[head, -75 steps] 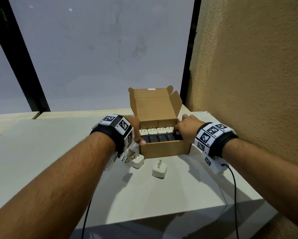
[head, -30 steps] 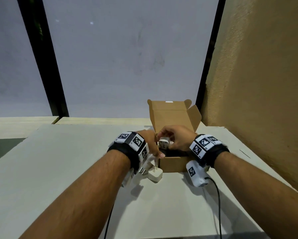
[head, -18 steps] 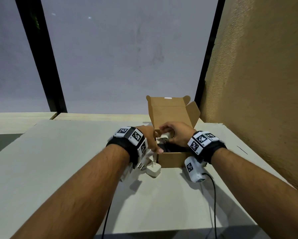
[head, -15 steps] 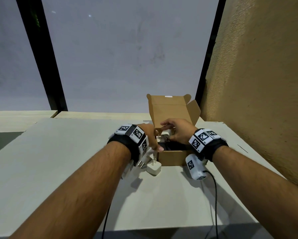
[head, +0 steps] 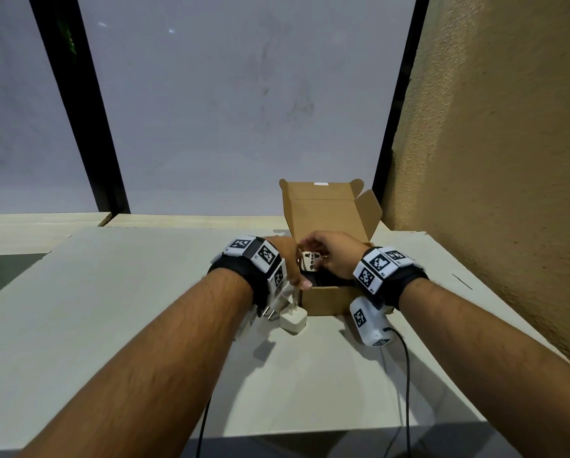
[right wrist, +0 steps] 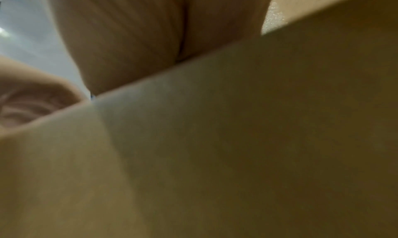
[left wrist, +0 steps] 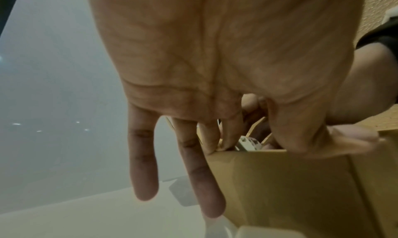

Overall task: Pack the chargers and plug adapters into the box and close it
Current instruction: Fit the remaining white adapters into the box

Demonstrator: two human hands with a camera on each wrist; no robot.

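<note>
An open brown cardboard box (head: 329, 297) stands on the white table, its lid (head: 323, 209) upright at the back and dark chargers inside. My right hand (head: 334, 256) pinches a white plug adapter (head: 311, 262) just above the box's left part, socket face towards me. My left hand (head: 285, 259) holds the box's front left corner, thumb on the front rim. In the left wrist view two fingers (left wrist: 210, 139) hook over the box wall (left wrist: 280, 190) beside the adapter (left wrist: 247, 143). A white charger (head: 293, 320) lies on the table before the corner.
Another white plug (head: 272, 309) lies under my left wrist. A rough ochre wall (head: 491, 160) runs close along the right of the box. The table's front edge (head: 277, 434) is near me. Cardboard (right wrist: 237, 148) fills the right wrist view.
My right hand has taken a white plug adapter off the table, carried it over the box, and now shows its socket face. My left hand has stayed on the box corner.
</note>
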